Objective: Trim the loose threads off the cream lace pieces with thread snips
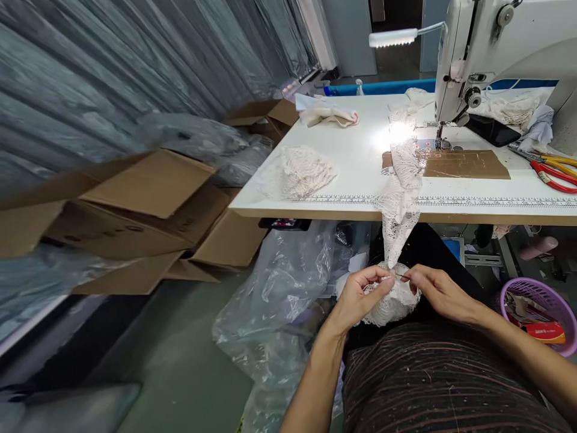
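Observation:
A strip of cream lace (399,204) hangs from the white sewing table (342,207) down to my lap, where more of it is bunched. My left hand (360,297) pinches the lace at its lower end. My right hand (435,288) pinches the same spot from the right, fingertips almost touching the left ones. Both hands sit below the table's front edge, over my dark striped lap. The lace's upper end lies near the needle of the white sewing machine (478,54).
A heap of lace (300,171) and a folded cloth (331,115) lie on the table's left part. Red and yellow pliers (552,168) lie at the right. Open cardboard boxes (135,210) and clear plastic bags (279,300) stand left; a purple basket (541,313) right.

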Action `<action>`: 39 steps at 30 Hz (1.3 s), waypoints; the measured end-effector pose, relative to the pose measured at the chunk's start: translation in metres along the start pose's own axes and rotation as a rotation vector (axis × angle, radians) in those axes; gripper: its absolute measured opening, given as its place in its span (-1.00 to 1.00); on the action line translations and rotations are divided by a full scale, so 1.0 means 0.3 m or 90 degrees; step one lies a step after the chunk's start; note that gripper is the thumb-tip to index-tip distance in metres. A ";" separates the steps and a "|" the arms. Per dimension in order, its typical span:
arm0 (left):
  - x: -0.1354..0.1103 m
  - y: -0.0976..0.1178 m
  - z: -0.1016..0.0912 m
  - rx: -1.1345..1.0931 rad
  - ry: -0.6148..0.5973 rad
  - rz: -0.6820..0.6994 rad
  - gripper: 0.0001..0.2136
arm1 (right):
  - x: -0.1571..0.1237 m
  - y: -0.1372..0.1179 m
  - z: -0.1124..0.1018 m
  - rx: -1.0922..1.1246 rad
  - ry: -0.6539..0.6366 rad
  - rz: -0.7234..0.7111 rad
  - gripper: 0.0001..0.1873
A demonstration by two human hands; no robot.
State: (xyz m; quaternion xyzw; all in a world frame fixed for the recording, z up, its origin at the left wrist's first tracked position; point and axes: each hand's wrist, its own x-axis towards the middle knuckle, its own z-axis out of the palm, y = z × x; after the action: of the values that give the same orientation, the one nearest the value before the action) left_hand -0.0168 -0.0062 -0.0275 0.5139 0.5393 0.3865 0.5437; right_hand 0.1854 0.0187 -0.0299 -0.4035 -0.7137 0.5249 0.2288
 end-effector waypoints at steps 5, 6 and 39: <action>0.001 0.004 0.003 0.025 0.011 0.008 -0.67 | 0.040 0.020 0.002 -0.092 0.014 0.007 -0.46; 0.002 0.004 0.004 0.029 0.008 0.014 -0.68 | 0.047 0.018 0.005 -0.100 0.009 -0.002 -0.47; 0.020 0.011 0.030 -0.003 0.004 -0.016 -0.70 | 0.053 -0.002 0.007 -0.261 0.062 -0.003 -0.61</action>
State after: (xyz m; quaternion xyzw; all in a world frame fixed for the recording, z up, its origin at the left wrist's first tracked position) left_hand -0.0067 -0.0010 -0.0264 0.5046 0.5465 0.3829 0.5479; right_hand 0.1745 0.0305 -0.0315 -0.4645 -0.7948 0.3480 0.1775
